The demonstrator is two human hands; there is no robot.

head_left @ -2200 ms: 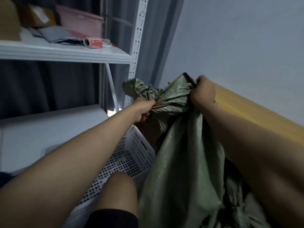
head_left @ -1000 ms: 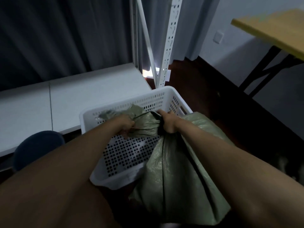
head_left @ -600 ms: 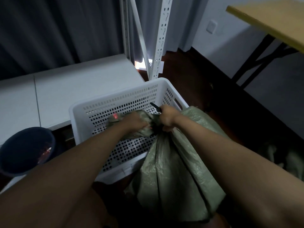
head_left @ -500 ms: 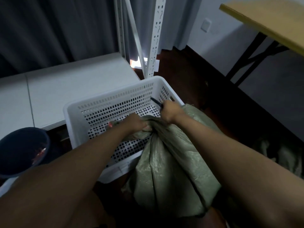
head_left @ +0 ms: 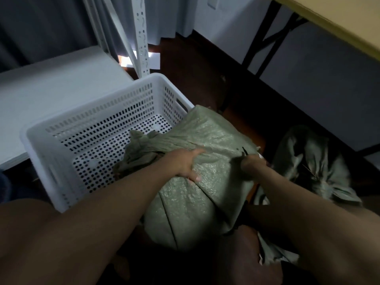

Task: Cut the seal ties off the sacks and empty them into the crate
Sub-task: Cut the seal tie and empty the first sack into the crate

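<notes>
The full, grey-green woven plastic sack (head_left: 197,182) lies tipped over the near right corner of the white perforated plastic crate (head_left: 67,140), its crumpled mouth (head_left: 141,149) hanging inside above the dotted floor. The left hand (head_left: 185,163) presses on the sack's upper side with spread, fairly straight fingers, holding nothing. The right hand (head_left: 249,164) is curled on the fabric at the sack's right flank, with something thin and dark poking up beside it; what that is I cannot tell. The cloth looks soft, creased and faintly glossy, so probably slippery, and the rounded bulge suggests real weight. Better holds are likely the bottom corners, to lift and pour. A second limp green sack (head_left: 314,161) lies on the dark floor.
</notes>
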